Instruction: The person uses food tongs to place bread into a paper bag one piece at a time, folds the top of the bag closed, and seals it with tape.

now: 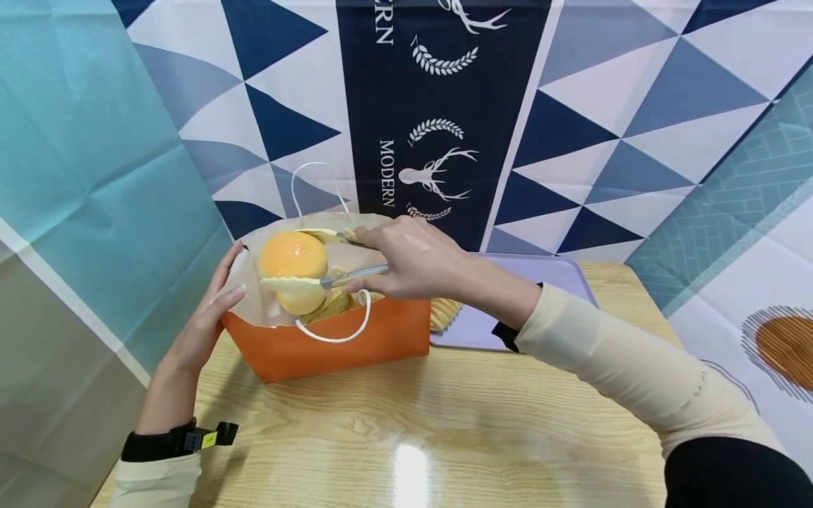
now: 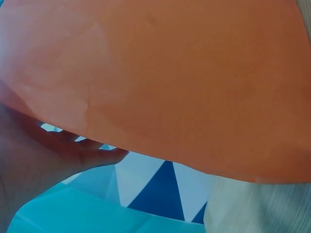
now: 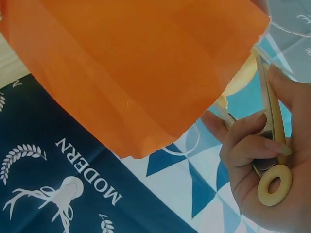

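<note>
An orange paper bag [image 1: 336,356] with white cord handles stands on the table, its mouth facing up. My right hand [image 1: 422,257] grips metal tongs [image 1: 358,274] with cream-coloured tips; a yellow ring end of the tongs [image 3: 274,185] shows in the right wrist view. Between the tips, at the bag's mouth, is a round glossy yellow-orange bun [image 1: 293,254]. A greenish-brown bread piece [image 1: 333,305] lies lower in the bag, partly hidden. My left hand [image 1: 200,328] rests against the bag's left side, thumb and fingers extended; the bag partly covers its fingers in the left wrist view.
Right of the bag and partly behind it lies a lilac tray [image 1: 540,271]. A ridged pale bread [image 1: 444,314] sits at its left end, partly hidden by the bag. A patterned cloth [image 1: 438,92] hangs behind the wooden table [image 1: 508,416].
</note>
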Demonstrator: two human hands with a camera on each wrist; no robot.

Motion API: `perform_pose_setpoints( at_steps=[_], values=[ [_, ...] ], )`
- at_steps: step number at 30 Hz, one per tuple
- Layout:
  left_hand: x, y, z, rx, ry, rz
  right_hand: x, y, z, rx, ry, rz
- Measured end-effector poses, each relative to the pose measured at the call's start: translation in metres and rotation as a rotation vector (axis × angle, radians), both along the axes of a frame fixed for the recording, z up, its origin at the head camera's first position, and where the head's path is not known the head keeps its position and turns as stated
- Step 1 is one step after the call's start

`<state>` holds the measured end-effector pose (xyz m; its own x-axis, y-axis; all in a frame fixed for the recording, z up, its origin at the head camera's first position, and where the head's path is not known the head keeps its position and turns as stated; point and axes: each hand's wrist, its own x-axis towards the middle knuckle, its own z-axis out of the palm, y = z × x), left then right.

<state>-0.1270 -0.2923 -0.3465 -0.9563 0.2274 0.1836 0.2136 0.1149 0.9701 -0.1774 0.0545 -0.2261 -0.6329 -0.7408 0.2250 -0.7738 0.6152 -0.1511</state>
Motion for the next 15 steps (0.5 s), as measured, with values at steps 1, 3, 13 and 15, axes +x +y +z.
perform_pose_setpoints(
  at_steps=[1, 3, 13, 15],
  values=[
    [0.0, 0.0001, 0.0001, -0.001, 0.0, 0.0, -0.0003, -0.0007, 0.0, 0.004, -0.006, 0.004],
    [-0.0001, 0.0004, 0.0001, -0.003, 0.0, 0.0, -0.0003, -0.0017, 0.0, 0.012, -0.018, 0.009],
    [-0.0015, 0.0016, 0.0007, 0.012, 0.008, -0.017, -0.0041, -0.002, 0.0035, -0.056, 0.007, 0.049],
    [-0.002, 0.0016, 0.0005, 0.016, 0.011, -0.024, -0.005, -0.0008, 0.0047, -0.074, 0.006, 0.053]
  ],
)
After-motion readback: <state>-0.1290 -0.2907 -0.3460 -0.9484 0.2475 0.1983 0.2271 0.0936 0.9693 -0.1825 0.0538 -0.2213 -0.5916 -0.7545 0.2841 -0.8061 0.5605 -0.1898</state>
